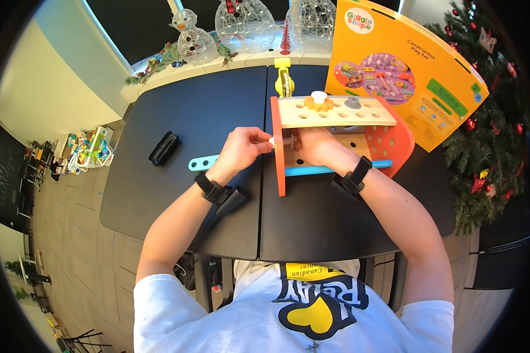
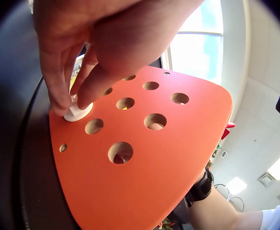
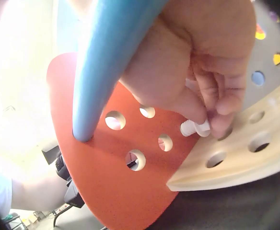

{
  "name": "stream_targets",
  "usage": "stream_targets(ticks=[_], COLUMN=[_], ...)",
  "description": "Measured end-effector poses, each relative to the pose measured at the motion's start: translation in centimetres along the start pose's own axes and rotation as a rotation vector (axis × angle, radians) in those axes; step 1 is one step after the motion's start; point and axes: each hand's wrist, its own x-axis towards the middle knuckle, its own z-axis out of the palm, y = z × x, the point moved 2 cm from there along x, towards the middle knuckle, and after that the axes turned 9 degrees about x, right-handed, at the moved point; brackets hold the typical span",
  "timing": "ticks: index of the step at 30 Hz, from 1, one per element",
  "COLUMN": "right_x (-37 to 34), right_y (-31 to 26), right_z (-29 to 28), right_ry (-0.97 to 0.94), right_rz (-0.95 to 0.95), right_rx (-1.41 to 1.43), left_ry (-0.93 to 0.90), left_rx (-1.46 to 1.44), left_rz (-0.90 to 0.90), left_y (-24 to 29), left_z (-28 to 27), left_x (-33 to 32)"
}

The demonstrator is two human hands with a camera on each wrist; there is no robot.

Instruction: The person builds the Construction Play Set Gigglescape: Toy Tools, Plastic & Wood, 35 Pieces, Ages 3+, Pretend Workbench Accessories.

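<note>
An orange-red side panel [image 1: 280, 170] with round holes stands at the left end of a toy workbench. My left hand [image 1: 241, 153] is at its outer face, thumb and fingertips pinching a white plastic bolt [image 2: 77, 114] whose round flange lies against the panel, at a hole near one edge. On the inner side my right hand [image 1: 323, 147] reaches under the wooden top shelf [image 1: 335, 117]. Its fingertips pinch a white nut [image 3: 203, 128] at the bolt's threaded end [image 3: 188, 128], which sticks through the panel. A blue rod [image 1: 312, 170] runs along the bench's front, below the right wrist.
On the top shelf sit an orange gear [image 1: 318, 105] and a grey piece [image 1: 353, 103]. A teal strip with holes [image 1: 202, 163] and a black case [image 1: 164, 148] lie left. Behind are a yellow toy piece [image 1: 284, 82] and the orange box [image 1: 406, 76].
</note>
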Motion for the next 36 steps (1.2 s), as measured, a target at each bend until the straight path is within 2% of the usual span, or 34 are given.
stream_targets(ticks=[8,15,21,27,30,33,36], right_x=[-0.3,-0.2,0.8,0.5,0.7,0.9,0.1], right_y=[0.5,1.4,2.1,1.5,1.9,1.6,0.1], right_z=[0.1,0.5,1.2,0.7,1.0,0.5,-0.3], right_ry=[0.038,0.038,0.052,-0.033,0.000,-0.094,-0.110], right_rz=[-0.114,-0.221,-0.158,-0.053,-0.072,-0.015,-0.002], right_rx=[0.065,-0.007,-0.021,0.071,-0.001,-0.014,-0.061], left_ry=[-0.007,-0.034,-0.035,-0.036,-0.038,-0.039,-0.048], left_rx=[-0.008,-0.052,-0.046,-0.028,-0.008,0.020,-0.002], left_rz=[-0.004,0.002,-0.010,-0.018,-0.027,-0.033,-0.019], left_y=[0.4,-0.5,-0.1,0.3,0.9,1.0,0.4], left_z=[-0.1,0.2,0.4,0.4,0.2,0.1,0.3], left_x=[-0.1,0.3,0.0,-0.2,-0.4,-0.4,-0.1])
